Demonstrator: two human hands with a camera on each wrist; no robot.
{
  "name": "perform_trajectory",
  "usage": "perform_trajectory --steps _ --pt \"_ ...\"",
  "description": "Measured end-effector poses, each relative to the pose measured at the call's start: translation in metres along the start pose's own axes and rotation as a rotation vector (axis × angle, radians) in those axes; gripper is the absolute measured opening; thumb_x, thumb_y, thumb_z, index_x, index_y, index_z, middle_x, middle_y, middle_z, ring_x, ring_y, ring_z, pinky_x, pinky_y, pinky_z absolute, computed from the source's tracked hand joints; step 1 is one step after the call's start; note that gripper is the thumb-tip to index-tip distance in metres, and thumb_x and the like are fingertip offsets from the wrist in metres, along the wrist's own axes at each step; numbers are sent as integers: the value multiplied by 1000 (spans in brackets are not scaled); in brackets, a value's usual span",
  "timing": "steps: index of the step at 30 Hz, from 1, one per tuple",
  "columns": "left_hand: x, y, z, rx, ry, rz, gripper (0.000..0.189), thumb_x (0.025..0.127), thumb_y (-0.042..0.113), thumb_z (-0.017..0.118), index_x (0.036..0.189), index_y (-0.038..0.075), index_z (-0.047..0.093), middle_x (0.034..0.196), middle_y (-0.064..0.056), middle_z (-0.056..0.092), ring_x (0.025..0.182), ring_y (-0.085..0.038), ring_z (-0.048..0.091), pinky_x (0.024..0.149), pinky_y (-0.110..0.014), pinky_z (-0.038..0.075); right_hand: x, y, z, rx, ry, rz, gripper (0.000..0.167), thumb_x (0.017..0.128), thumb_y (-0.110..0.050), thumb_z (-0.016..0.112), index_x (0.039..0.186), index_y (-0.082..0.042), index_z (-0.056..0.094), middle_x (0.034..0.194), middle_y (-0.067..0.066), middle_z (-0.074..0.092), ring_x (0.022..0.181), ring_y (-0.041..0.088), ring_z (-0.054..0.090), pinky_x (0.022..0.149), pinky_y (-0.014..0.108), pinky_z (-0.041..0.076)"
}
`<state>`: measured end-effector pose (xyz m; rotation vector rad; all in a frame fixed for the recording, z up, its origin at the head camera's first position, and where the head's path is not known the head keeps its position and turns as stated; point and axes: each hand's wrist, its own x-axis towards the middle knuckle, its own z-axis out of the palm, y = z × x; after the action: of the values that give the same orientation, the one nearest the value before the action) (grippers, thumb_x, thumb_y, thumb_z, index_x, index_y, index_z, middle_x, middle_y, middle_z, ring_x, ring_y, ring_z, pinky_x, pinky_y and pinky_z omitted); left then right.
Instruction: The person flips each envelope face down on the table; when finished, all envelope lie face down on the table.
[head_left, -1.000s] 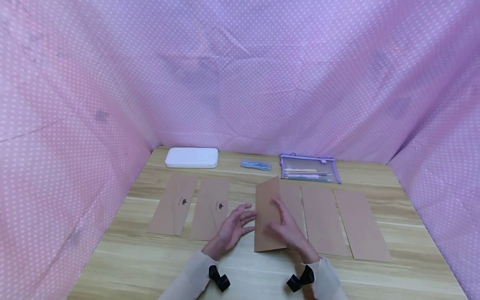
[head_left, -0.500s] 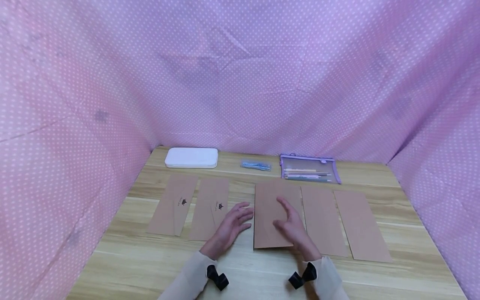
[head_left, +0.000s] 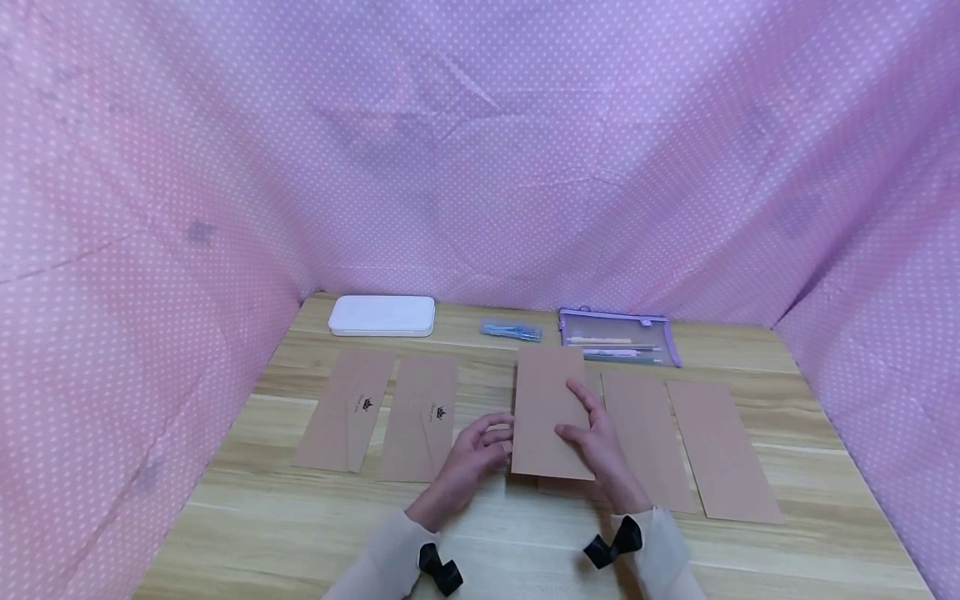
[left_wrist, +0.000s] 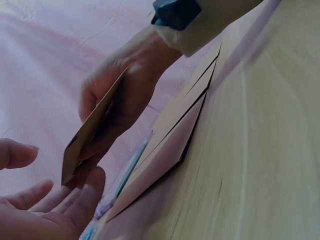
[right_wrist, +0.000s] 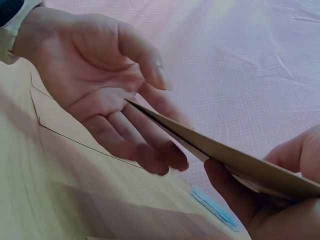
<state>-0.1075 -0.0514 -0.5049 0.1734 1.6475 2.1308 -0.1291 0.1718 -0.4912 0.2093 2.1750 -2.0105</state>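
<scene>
My right hand [head_left: 600, 450] holds a brown kraft-paper envelope [head_left: 551, 417], thumb over the upper face and fingers underneath. The envelope is raised off the table, its plain side up, and the right wrist view shows it nearly edge-on. Beside its left edge is my left hand [head_left: 476, 454], palm toward it. In the right wrist view the left hand's fingers [right_wrist: 145, 145] are relaxed and apart, some reaching below the envelope's edge. Partly hidden beneath the held one lies another brown envelope [head_left: 594, 385].
Two envelopes [head_left: 347, 408] [head_left: 416, 417] with a crown print lie at left; two plain envelopes [head_left: 648, 442] [head_left: 723, 450] lie at right. Along the table's back are a white case [head_left: 382, 315], a small blue packet [head_left: 512, 331] and a purple mesh zip pouch [head_left: 618, 329] with pencils.
The envelope has swung from standing on edge to lying flatter, then risen off the table in the right hand's grip. The left hand has come closer to its left edge.
</scene>
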Motion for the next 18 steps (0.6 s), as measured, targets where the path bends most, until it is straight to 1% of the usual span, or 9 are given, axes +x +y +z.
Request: perform_trajectory --steps 2,3,5,6,8,10,12,15,18 --pt "-1 0 3 0 5 1 46 95 3 58 139 -8 45 120 -18 68 97 -3 65 84 -19 55 2 0 -1 15 4 5 78 87 7 61 156 -11 32 166 10 26 142 24 33 93 3 37" --pt "-1 0 5 0 9 -1 46 95 2 59 137 -9 47 113 -11 70 94 -2 64 83 -18 55 2 0 -1 24 -1 -1 77 87 7 61 156 -10 31 166 12 26 141 24 33 90 1 38" --pt "-1 -1 7 0 15 -2 46 93 0 61 135 -11 48 101 2 68 89 -2 62 81 -17 55 3 0 -1 40 -10 -11 77 87 8 60 156 -10 31 166 12 25 142 24 32 89 -1 38" --pt "-1 -1 8 0 23 -5 45 92 -1 61 134 -12 49 96 6 66 87 -1 61 79 -16 55 4 -1 0 48 -16 -11 78 87 8 60 157 -10 30 166 11 25 142 23 32 90 -1 38" --pt "0 -2 10 -4 44 -11 45 90 -3 62 132 -12 51 90 9 65 83 -2 61 77 -16 56 4 -1 0 65 -32 -15 78 88 9 60 157 -10 29 167 10 23 141 22 32 91 1 39" --pt "0 -3 10 -10 64 -15 45 88 -5 63 131 -12 52 88 8 66 82 -2 60 76 -16 56 5 -1 1 78 -44 -14 78 89 9 59 157 -12 29 167 8 23 140 21 34 92 2 41" --pt "0 -3 10 -4 88 -17 45 86 -6 64 130 -11 54 91 5 68 82 -2 61 77 -16 56 5 -2 2 86 -52 -17 78 89 9 59 158 -11 28 167 8 23 139 22 35 92 3 41" --pt "0 -1 9 9 113 -18 45 86 -5 65 130 -9 55 103 -5 72 86 -3 62 78 -17 57 4 -3 3 117 -67 -23 77 90 10 57 158 -10 27 167 8 23 142 23 33 93 3 43" --pt "-1 2 5 26 137 -14 44 87 -5 65 131 -7 56 118 -17 70 87 -3 63 80 -18 57 1 -5 3 149 -93 -22 76 91 9 57 158 -9 25 168 9 21 143 22 35 95 5 45"
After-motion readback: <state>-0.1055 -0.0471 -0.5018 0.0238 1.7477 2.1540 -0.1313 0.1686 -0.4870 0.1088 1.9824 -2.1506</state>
